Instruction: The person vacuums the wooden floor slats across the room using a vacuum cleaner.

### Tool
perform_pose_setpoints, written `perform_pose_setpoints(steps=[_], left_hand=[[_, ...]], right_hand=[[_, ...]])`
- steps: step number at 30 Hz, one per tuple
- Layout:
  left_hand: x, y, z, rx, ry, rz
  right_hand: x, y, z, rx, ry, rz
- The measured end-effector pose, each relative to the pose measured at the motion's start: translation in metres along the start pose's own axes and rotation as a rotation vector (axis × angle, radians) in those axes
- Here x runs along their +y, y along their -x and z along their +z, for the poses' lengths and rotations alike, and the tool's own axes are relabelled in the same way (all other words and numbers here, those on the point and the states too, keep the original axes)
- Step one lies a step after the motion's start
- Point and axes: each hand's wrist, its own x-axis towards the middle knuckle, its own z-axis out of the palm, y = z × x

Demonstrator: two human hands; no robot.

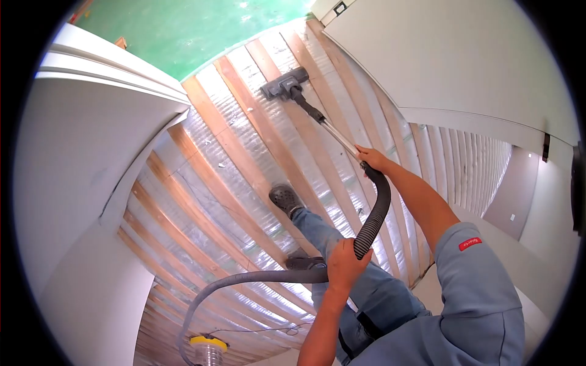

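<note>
My right hand is closed around the upper end of a metal vacuum cleaner wand, close to where the hose joins it. Lower down, my left hand wraps around the ribbed dark vacuum hose. At the wand's far end, a grey floor nozzle rests across the wooden battens and silvery foil near the green floor. From my left hand the hose curves left and down toward a clear container with a yellow top.
Wooden battens run in rows over shiny foil, with small debris scattered there. A white door stands at the right and white wall panels at the left. Green flooring lies beyond. My shoe stands on the battens. A thin cord trails near the container.
</note>
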Motion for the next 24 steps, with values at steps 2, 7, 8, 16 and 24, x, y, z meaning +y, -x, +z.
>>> perform_pose_setpoints(steps=[2, 7, 8, 16, 24], left_hand=[[-0.006, 0.021, 0.013, -0.073, -0.008, -0.028], [-0.051, 0.093, 0.057, -0.25, 0.014, -0.076], [-0.06, 0.108, 0.068, -0.296, 0.049, -0.104], [-0.085, 0.197, 0.099, -0.258, -0.007, -0.064], [-0.148, 0.303, 0.136, -0.265, -0.141, -0.003]], right_hand=[[0.037, 0.048, 0.004, 0.011, 0.01, 0.132], [0.143, 0.112, 0.019, 0.045, 0.003, 0.178], [0.15, 0.12, 0.024, 0.048, -0.001, 0.174], [0.228, 0.178, 0.066, 0.101, -0.016, 0.132], [0.367, 0.261, 0.118, 0.079, -0.042, 0.213]])
